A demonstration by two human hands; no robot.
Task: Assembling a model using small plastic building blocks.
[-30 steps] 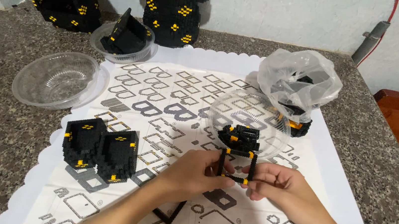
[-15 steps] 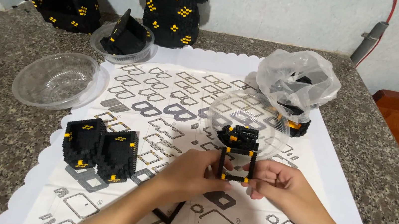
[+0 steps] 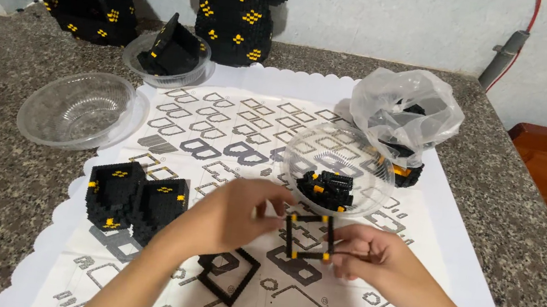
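Both hands pinching small black-yellow brick frame [image 3: 308, 236] betw. fingertips: left hand [image 3: 232, 214] gripping its left edge, right hand [image 3: 371, 257] its right/bottom, just above paper mat [image 3: 234, 135], nr clear bowl [image 3: 339, 171] w/ bricks.

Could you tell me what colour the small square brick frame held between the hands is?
Black with yellow corner bricks, on the small square brick frame; the head view shows it.
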